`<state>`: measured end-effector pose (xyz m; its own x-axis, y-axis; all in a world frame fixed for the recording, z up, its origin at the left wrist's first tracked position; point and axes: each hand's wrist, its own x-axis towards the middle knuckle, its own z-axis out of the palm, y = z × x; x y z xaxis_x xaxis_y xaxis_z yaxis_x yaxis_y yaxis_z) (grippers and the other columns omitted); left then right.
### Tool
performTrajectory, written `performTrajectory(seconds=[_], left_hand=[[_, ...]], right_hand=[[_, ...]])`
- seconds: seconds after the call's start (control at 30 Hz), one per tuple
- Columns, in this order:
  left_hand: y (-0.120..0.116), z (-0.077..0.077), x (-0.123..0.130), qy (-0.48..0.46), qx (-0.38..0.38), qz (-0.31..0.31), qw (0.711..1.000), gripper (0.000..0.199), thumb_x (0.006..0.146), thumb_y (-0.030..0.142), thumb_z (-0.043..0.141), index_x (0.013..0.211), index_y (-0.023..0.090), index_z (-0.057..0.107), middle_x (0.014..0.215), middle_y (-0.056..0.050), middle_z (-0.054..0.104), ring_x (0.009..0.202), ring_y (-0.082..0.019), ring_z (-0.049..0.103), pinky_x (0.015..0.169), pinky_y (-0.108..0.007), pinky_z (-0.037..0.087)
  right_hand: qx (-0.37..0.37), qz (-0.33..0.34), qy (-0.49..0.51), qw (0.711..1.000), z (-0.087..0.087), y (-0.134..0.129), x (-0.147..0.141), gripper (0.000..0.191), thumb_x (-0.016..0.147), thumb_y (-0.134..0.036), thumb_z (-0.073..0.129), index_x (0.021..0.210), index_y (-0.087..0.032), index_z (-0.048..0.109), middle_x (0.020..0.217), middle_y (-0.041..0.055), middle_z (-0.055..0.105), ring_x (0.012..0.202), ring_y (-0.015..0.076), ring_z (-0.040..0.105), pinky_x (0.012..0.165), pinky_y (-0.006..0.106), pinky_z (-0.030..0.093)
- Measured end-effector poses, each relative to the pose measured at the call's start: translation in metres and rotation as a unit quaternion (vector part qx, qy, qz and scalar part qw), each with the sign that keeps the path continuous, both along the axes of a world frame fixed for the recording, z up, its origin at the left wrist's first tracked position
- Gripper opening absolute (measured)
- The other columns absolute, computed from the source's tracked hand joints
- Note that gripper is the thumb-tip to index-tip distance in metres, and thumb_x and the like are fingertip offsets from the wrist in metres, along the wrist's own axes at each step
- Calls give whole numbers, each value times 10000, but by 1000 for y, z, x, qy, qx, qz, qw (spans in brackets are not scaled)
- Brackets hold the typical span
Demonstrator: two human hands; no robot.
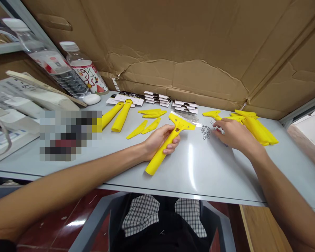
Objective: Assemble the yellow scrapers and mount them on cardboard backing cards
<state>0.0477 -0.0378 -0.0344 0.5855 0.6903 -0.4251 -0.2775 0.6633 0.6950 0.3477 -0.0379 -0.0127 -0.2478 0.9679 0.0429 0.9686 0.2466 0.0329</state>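
My left hand (161, 141) is wrapped round the handle of a yellow scraper (161, 154), whose wide head points up and away and has a metal blade along its far edge. My right hand (229, 133) hangs over the table beside a small pile of screws (206, 132); its fingers are bent close together, and what they hold, if anything, is too small to tell. Thin metal blades (186, 116) lie just behind the scraper head. Loose yellow plates (151, 112) rest left of it. More yellow handles (261, 131) are stacked beyond my right hand.
Two yellow scrapers (122, 117) with cards lie at the left. Folded cards (157, 99) stand in stacks along the cardboard wall (178, 45). Two bottles (88, 71), a white egg-shaped object (91, 99) and white devices (49, 98) occupy the left side. The table's front edge (173, 193) is near.
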Motion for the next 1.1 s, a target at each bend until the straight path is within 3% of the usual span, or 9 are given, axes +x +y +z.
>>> performTrajectory(seconds=[0.13, 0.23, 0.33, 0.4, 0.5, 0.6, 0.73, 0.87, 1.1], left_hand=[[-1, -6, -2, 6, 31, -3, 1000, 338, 1129, 325, 378, 868, 187, 543, 654, 6, 572, 398, -85, 447, 327, -171, 357], [-2, -14, -3, -16, 100, 20, 995, 145, 1063, 321, 628, 1022, 184, 605, 785, -26, 689, 514, -115, 594, 387, -182, 458], [-2, -17, -3, -31, 130, 40, 990, 267, 973, 281, 792, 1171, 164, 656, 876, -58, 745, 695, -161, 715, 516, -212, 584], [-2, -17, -2, -26, 120, 52, 991, 267, 965, 249, 804, 1172, 124, 691, 854, -61, 729, 745, -162, 723, 581, -223, 622], [-3, -14, 1, -2, 104, 82, 991, 165, 934, 167, 817, 1051, 116, 711, 841, -29, 678, 725, -132, 702, 560, -196, 597], [-5, -13, 2, 31, 108, 102, 988, 172, 924, 154, 829, 934, 142, 658, 856, 7, 630, 623, -83, 657, 478, -161, 510], [-7, -13, 4, 45, 136, 107, 984, 135, 1032, 241, 702, 989, 121, 659, 941, -13, 633, 501, -37, 563, 384, -163, 358], [-7, -16, 7, 20, 115, 105, 988, 210, 1089, 224, 500, 1017, 110, 661, 961, -51, 649, 553, -88, 599, 460, -226, 459], [-4, -25, 4, 3, 144, 59, 988, 180, 1031, 269, 688, 996, 93, 697, 945, -70, 655, 693, -139, 647, 611, -287, 548]], right_hand=[[22, 105, 36, 994, -5, -1, -4, 380, 1003, -119, 485, 1133, -169, 839, 1181, 144, 790, 1130, 332, 701, 899, 465, 559], [27, 133, 47, 990, -11, 1, -4, 378, 996, -101, 505, 1076, -183, 865, 1131, 144, 786, 1074, 333, 701, 910, 486, 566], [28, 135, 56, 989, -15, 3, -1, 362, 996, -107, 534, 1086, -199, 873, 1125, 138, 784, 1068, 330, 702, 901, 480, 566], [30, 131, 56, 989, -16, 3, 0, 375, 985, -89, 532, 1080, -207, 875, 1124, 133, 786, 1080, 333, 702, 886, 472, 563], [43, 128, 46, 990, -17, 3, -1, 399, 979, -69, 520, 1098, -207, 874, 1133, 134, 791, 1070, 334, 703, 869, 468, 551], [53, 120, 25, 991, -19, 4, -5, 407, 1001, -87, 504, 1120, -207, 874, 1136, 138, 794, 1057, 332, 700, 852, 461, 526], [40, 109, -1, 993, -23, 5, -10, 375, 1026, -128, 511, 1090, -205, 872, 1142, 135, 793, 1036, 324, 694, 832, 446, 489], [27, 101, -16, 994, -24, 7, -13, 367, 1043, -139, 501, 1008, -198, 862, 1105, 125, 795, 1022, 317, 684, 831, 445, 458], [9, 90, -8, 996, -25, 10, -11, 334, 1070, -169, 496, 1067, -178, 830, 1096, 131, 799, 1050, 315, 678, 831, 434, 402]])
